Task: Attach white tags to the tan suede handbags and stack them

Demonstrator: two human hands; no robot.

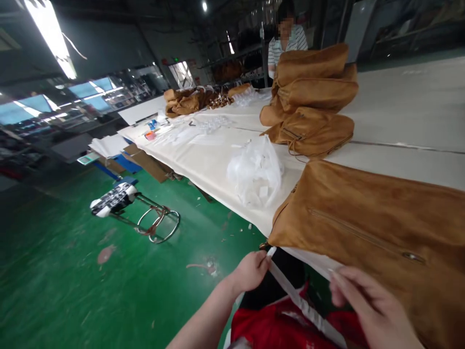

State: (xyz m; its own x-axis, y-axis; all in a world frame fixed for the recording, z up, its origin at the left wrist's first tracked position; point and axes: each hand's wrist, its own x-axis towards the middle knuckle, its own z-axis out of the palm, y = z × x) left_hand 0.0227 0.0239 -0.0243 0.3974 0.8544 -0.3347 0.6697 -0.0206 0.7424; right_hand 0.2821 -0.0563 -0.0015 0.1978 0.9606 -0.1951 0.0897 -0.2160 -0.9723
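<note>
My left hand (251, 271) is closed, thumb and fingers pinching the end of a thin white strip (290, 291) beside the bag's near left corner. The strip slants down to the right across my red clothing, and its lower part looks crinkled. My right hand (370, 300) is held in front of the bag, its fingers curled and pressed together; what they hold, if anything, I cannot make out. A large brown suede-like bag (356, 203) lies flat on the table's near edge, with a zipper (414, 257) across its upper side.
On the white-covered table (203, 155) lie a clear plastic bag (256, 174) and stacked brown bags (316, 97). More brown bags (185, 102) lie farther back. Another person (290, 43) stands behind the stack. A metal-legged stool (116, 198) lies tipped on the green floor (90, 286).
</note>
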